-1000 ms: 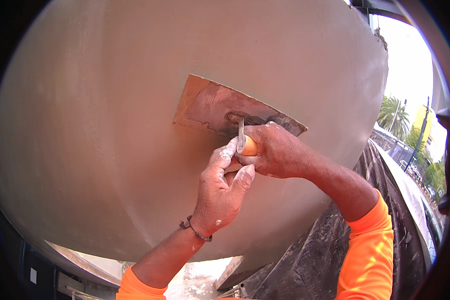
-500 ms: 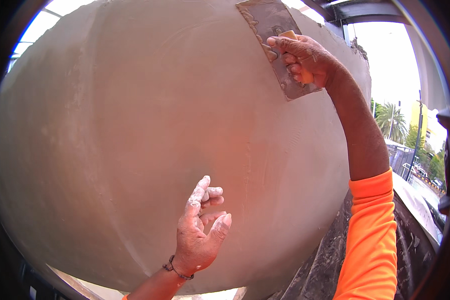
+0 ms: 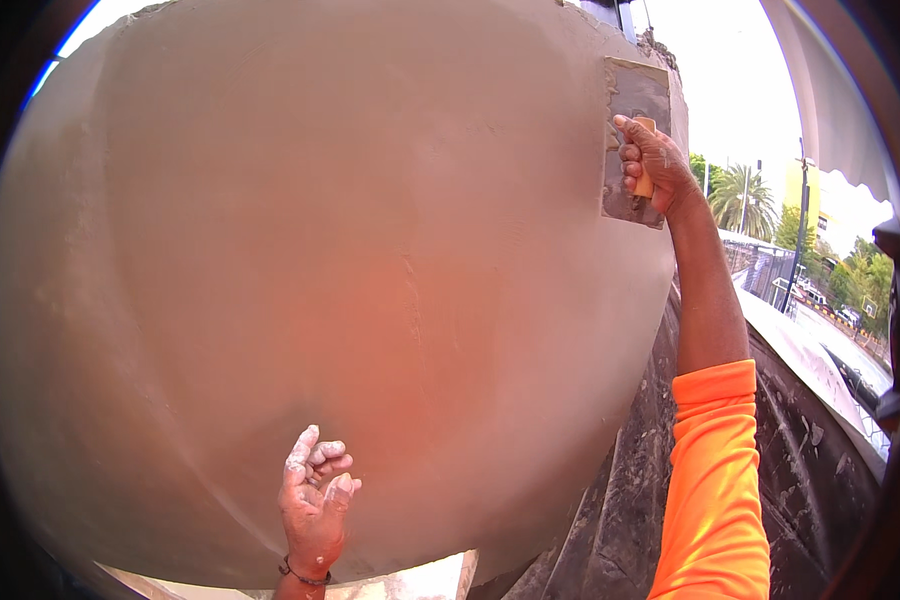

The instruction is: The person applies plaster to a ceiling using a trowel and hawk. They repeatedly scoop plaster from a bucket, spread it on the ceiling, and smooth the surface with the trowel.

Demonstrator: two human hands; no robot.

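Note:
A broad plastered wall (image 3: 370, 230), smooth and grey-brown, fills most of the view. High at its right edge my right hand (image 3: 660, 165) is closed round the pale orange handle of a plastering trowel (image 3: 637, 90). The trowel's flat rectangular blade lies upright against the wall, with wet plaster clinging along its left side. My left hand (image 3: 315, 500), its fingers whitened by plaster, is raised low in front of the wall. Its fingers are apart and partly bent, with nothing in them. A dark cord bracelet circles that wrist.
A dark, plaster-spattered sheet (image 3: 620, 500) hangs at the lower right, beside the wall. Beyond it are a fence (image 3: 760, 265), a pole (image 3: 798, 230) and a palm tree (image 3: 742, 200). The wall's top right edge is rough.
My right hand has brought the trowel to the wall's right edge, turning its blade from slanted to upright. My left hand sits lower and further left. The view has shifted to the right.

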